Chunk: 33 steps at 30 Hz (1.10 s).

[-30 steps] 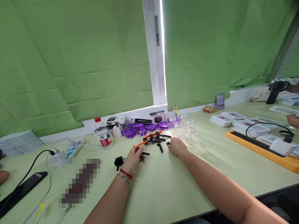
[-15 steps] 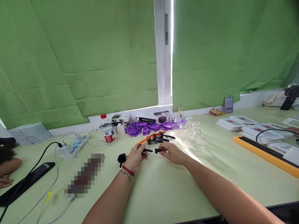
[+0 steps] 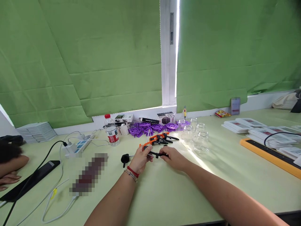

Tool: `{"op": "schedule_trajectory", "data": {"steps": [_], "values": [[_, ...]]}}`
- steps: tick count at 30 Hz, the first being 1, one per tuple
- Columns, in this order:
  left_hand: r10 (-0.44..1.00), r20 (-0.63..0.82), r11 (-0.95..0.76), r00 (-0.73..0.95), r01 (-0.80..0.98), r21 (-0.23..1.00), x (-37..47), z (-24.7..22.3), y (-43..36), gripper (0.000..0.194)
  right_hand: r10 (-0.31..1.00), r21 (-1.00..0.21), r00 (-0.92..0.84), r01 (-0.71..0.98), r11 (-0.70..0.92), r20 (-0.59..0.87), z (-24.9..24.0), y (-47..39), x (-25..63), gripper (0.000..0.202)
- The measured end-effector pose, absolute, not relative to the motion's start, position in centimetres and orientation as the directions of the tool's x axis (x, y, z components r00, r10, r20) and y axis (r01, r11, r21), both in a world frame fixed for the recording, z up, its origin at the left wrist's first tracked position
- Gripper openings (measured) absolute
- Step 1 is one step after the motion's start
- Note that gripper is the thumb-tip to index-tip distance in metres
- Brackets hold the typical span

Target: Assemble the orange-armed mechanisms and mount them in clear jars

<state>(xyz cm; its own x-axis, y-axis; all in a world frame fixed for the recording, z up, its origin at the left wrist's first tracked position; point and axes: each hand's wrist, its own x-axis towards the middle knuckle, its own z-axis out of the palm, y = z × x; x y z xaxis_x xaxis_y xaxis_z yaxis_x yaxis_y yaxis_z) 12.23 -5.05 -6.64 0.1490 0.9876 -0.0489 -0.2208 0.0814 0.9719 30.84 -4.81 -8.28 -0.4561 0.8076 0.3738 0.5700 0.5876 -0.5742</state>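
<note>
Parts in hand — black rod at the orange-and-black piece, joining apparently under way.
The left hand [image 3: 139,158] grips the orange-and-black piece [image 3: 147,143]; the right hand [image 3: 174,157] pinches the black rod [image 3: 161,154], its tip seemingly meeting that piece between them. Whether it is fixed cannot be told. Just beyond lie similar orange-and-black parts [image 3: 164,135], their completeness unclear — then glass jars [image 3: 201,145] and purple discs [image 3: 171,126], neither touched by the hands.
</note>
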Motion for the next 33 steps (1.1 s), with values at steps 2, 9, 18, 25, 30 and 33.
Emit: {"op": "schedule_trajectory", "data": {"steps": [2, 9, 18, 25, 30, 33], "values": [[0.987, -0.051, 0.084, 0.152, -0.223, 0.971, 12.3, -6.6, -5.1, 0.041, 0.798, -0.556, -0.464, 0.573, 0.602, 0.385, -8.3, -4.9, 30.7, 0.013], [0.992, -0.032, 0.061, 0.123, -0.236, 0.970, 12.7, -6.9, -5.2, 0.042, 0.808, -0.584, -0.448, 0.560, 0.588, 0.383, -8.8, -5.0, 30.4, 0.010], [0.995, -0.008, 0.031, 0.103, -0.218, 0.975, 12.9, -7.3, -4.9, 0.041, 0.879, -0.779, -0.404, 0.454, 0.432, 0.252, -10.0, -4.8, 30.1, 0.010], [0.994, -0.020, 0.041, 0.107, -0.193, 0.980, 12.7, -7.2, -5.0, 0.039, 0.882, -0.788, -0.379, 0.433, 0.437, 0.281, -10.0, -4.7, 30.0, 0.008], [0.978, -0.081, 0.123, 0.192, -0.221, 0.967, 12.1, -7.1, -5.0, 0.043, 0.884, -0.769, -0.361, 0.458, 0.445, 0.296, -9.4, -4.8, 30.3, 0.011], [0.978, -0.086, 0.130, 0.188, -0.236, 0.963, 11.9, -7.3, -4.9, 0.042, 0.890, -0.783, -0.358, 0.449, 0.430, 0.283, -9.5, -4.8, 30.3, 0.011]]}}
